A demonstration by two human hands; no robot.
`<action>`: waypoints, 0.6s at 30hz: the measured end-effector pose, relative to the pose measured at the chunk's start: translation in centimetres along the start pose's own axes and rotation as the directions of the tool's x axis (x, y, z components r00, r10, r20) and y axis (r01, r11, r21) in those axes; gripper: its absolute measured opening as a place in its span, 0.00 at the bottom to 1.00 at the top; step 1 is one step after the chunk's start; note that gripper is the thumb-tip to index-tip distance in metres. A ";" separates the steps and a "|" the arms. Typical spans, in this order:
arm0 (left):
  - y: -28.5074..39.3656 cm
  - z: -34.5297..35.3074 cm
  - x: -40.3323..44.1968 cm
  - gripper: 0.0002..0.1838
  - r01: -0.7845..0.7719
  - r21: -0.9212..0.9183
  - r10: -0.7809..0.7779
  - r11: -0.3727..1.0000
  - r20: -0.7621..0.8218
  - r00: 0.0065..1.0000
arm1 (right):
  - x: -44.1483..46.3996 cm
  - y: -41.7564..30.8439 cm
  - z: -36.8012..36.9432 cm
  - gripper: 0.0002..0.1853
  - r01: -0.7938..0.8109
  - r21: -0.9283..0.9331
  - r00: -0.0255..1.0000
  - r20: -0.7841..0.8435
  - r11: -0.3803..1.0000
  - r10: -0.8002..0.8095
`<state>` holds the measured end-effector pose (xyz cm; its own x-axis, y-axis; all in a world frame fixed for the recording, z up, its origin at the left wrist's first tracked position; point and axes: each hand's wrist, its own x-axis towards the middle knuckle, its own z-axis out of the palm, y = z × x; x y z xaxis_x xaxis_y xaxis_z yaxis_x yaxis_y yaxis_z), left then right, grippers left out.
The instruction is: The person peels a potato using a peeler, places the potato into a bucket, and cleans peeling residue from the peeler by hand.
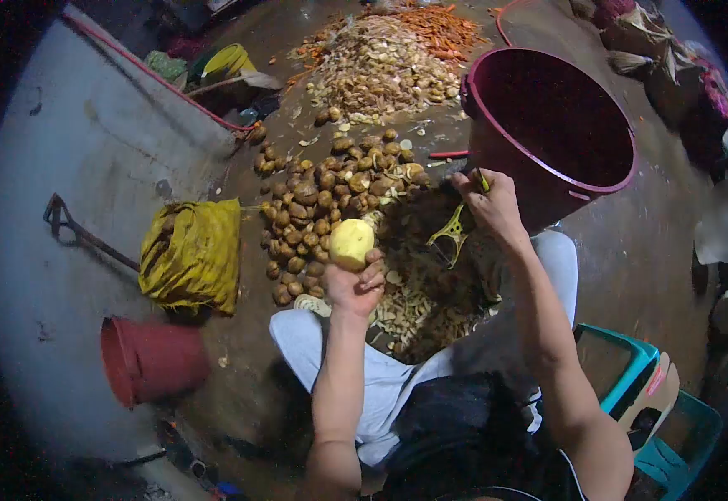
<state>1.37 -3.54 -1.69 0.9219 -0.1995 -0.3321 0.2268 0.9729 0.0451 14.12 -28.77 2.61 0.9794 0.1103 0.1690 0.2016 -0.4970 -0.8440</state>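
Observation:
My left hand [357, 286] is closed around the lower end of a peeled yellow potato [352, 243], holding it up above the floor. In my right hand [493, 203] is a yellow-green peeler [451, 237], gripped by its handle with the head pointing down and to the left. The peeler is apart from the potato. Behind my left hand spreads a pile of brown unpeeled potatoes [304, 194]. Between my legs, below both hands, lies a heap of peelings [405, 311], partly in shadow.
A large maroon tub [506, 179] stands just beyond my right hand. Farther back are piled pale peelings [372, 71] and orange peelings [443, 32]. To the left sit a yellow sack [192, 259] and a red bucket [163, 359]. A teal crate [623, 342] is at lower right.

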 end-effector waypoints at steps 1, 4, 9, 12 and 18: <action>-0.1 0.0 0.4 0.23 0.011 0.009 -0.011 1.000 -0.002 1.000 | 0.0 0.2 -0.6 0.14 0.003 0.009 1.000 -0.023 1.000 -0.003; -0.9 0.5 2.0 0.23 0.008 0.188 -0.034 0.982 0.138 0.990 | 0.2 1.1 -2.5 0.14 -0.003 0.060 0.996 -0.088 0.998 0.008; -6.3 5.3 8.9 0.27 -0.272 0.723 0.155 0.635 0.226 0.962 | 0.7 4.3 -6.1 0.19 0.023 0.097 0.964 -0.266 0.995 0.004; -9.9 9.1 16.7 0.34 -0.570 0.821 0.156 0.033 0.559 0.815 | 1.1 5.5 -7.6 0.20 0.009 0.146 0.938 -0.345 0.989 0.042; -16.0 15.2 27.4 0.33 -0.731 0.446 -0.099 -0.517 0.817 0.568 | 0.2 5.2 -10.2 0.17 -0.111 0.205 0.930 -0.323 0.972 0.174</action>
<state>27.77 -26.36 2.78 0.7582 -0.3049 0.5763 -0.6507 -0.4094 0.6395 15.46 -40.12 3.41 0.9493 -0.2617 0.1743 0.0855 -0.3186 -0.9440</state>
